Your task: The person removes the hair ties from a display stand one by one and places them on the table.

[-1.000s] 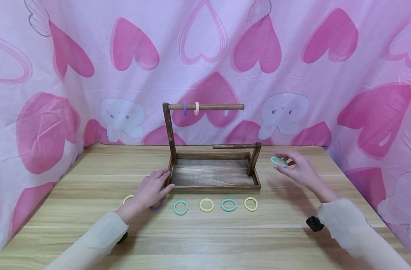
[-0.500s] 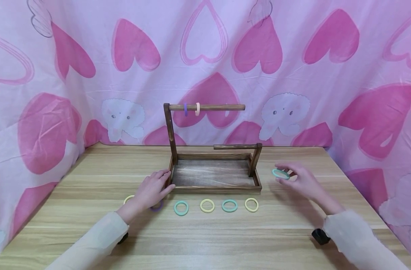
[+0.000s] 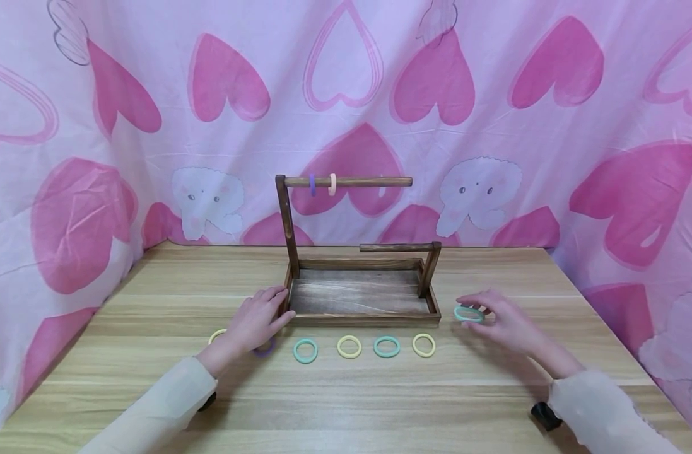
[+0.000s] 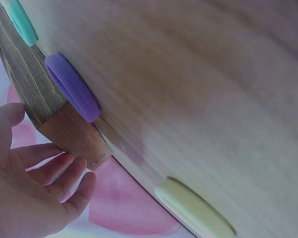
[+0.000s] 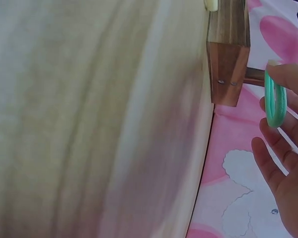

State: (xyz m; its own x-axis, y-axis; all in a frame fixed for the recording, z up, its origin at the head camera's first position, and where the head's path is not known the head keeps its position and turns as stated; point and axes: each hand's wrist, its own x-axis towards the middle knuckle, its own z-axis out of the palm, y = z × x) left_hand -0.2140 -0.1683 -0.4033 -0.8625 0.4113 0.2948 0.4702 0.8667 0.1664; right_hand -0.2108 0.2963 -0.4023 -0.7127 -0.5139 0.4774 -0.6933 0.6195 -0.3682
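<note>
My right hand (image 3: 504, 320) pinches a mint-green hair tie (image 3: 469, 314) between thumb and fingers, just above the table to the right of the wooden rack. In the right wrist view, that green hair tie (image 5: 275, 96) hangs at the fingertips. My left hand (image 3: 255, 320) rests at the front left corner of the dark wooden rack (image 3: 363, 320), thumb at the front wall and fingers along the side. The left wrist view shows its loosely bent fingers (image 4: 64, 173) at the corner. On the upper bar (image 3: 374, 181) hang a purple hair tie (image 3: 312, 185) and a peach hair tie (image 3: 332, 185).
In front of the rack lie green (image 3: 305, 351), yellow (image 3: 349, 347), green (image 3: 387, 346) and yellow (image 3: 424, 345) hair ties. Purple (image 3: 264, 349) and yellow (image 3: 216, 335) ones are partly behind the left arm. A lower bar (image 3: 397, 247) points left. A pink heart-print curtain (image 3: 346, 75) encloses the table.
My right hand has come down and nearer with the green hair tie, from behind the rack's right side toward the table. The left hand stays at the rack's corner.
</note>
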